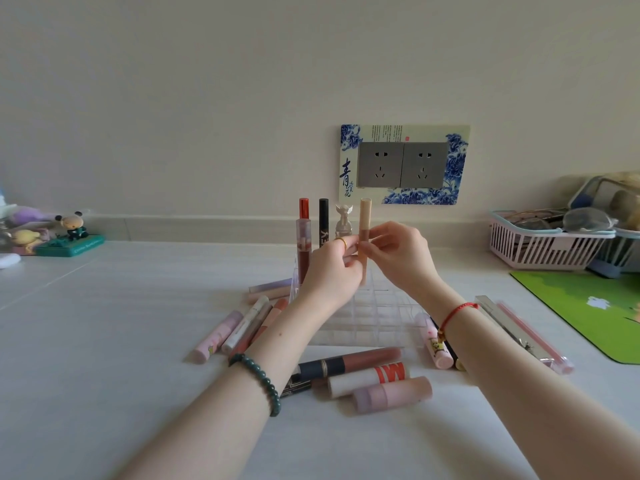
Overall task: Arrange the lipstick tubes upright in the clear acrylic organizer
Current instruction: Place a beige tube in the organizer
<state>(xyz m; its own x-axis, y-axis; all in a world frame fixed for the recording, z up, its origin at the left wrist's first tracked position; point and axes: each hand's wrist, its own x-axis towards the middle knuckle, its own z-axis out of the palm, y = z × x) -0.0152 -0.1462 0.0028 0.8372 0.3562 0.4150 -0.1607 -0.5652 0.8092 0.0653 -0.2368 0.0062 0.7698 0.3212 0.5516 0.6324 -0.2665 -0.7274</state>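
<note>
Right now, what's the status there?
Both hands pinch beige tube upright over clear organizer. Three tubes already standing. Many lie loose around. Nothing blocking.

Green bead bracelet, red cord, gold ring

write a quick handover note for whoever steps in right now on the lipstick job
Both hands hold one tall beige lipstick tube upright over the clear acrylic organizer: left hand and right hand pinch it with their fingers.
Done: red-capped tube, black tube and a white figurine-topped tube stand in the back row.
Left: seat the beige tube, then the tubes lying on the white table, left group, front group, right group.
</note>
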